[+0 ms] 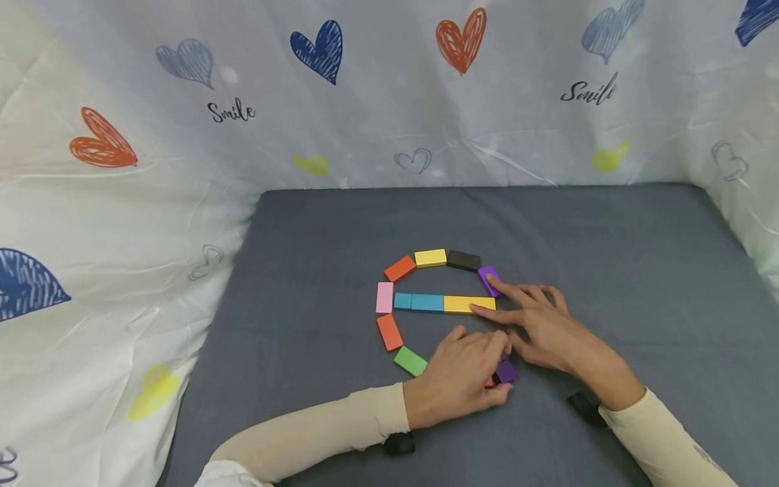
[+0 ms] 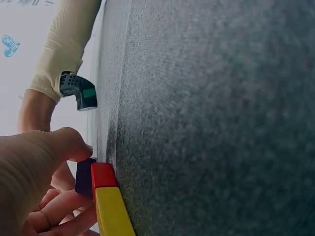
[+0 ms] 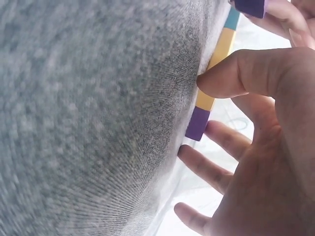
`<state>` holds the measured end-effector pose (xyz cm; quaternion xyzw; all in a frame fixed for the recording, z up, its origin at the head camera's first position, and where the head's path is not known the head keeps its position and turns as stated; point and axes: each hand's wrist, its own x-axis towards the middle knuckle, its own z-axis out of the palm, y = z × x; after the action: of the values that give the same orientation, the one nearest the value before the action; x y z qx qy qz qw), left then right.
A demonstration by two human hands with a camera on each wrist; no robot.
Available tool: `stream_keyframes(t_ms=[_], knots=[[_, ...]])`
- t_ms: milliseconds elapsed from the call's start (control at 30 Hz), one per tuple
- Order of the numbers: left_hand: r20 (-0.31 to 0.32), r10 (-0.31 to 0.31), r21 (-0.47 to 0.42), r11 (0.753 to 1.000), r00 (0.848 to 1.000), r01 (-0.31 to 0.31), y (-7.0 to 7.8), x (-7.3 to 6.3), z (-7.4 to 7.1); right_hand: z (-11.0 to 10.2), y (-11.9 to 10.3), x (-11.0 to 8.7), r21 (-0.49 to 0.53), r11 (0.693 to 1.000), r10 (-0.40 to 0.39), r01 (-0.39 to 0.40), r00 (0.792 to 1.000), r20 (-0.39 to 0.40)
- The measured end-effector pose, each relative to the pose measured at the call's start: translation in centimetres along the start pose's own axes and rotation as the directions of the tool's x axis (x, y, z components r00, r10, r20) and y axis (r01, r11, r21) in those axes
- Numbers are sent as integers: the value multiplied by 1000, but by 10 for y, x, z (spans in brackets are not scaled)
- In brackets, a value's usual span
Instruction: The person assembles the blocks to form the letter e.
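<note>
At the lower right of a ring of coloured blocks, my left hand point(image 1: 459, 375) pinches a dark purple block point(image 1: 506, 370) between thumb and fingers. In the left wrist view that purple block point(image 2: 84, 177) stands beside a red block point(image 2: 104, 174), and a yellow block point(image 2: 114, 211) follows the red one. My right hand point(image 1: 544, 325) has its fingers spread. One fingertip touches the upper purple block point(image 1: 489, 280), another the yellow block point(image 1: 481, 304) ending the middle row. Part of the ring's lower side is hidden under my left hand.
Blue blocks point(image 1: 427, 302) continue the middle row to a pink block point(image 1: 385, 297). Orange point(image 1: 399, 268), yellow point(image 1: 430, 258) and black point(image 1: 464, 261) blocks curve along the top. Another orange block point(image 1: 390, 333) and a green block point(image 1: 410, 361) lie lower left. Grey cloth point(image 1: 304, 270) covers the table.
</note>
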<state>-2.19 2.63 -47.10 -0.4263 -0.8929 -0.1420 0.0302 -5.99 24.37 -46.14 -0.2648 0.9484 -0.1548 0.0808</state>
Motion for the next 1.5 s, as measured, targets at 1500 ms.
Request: stream_keyframes(t_ms=[1500], knots=[[7,-69,-87,994,998,70,-9,-7,-25,-2,9,2,13,999,-43,42,998,38]])
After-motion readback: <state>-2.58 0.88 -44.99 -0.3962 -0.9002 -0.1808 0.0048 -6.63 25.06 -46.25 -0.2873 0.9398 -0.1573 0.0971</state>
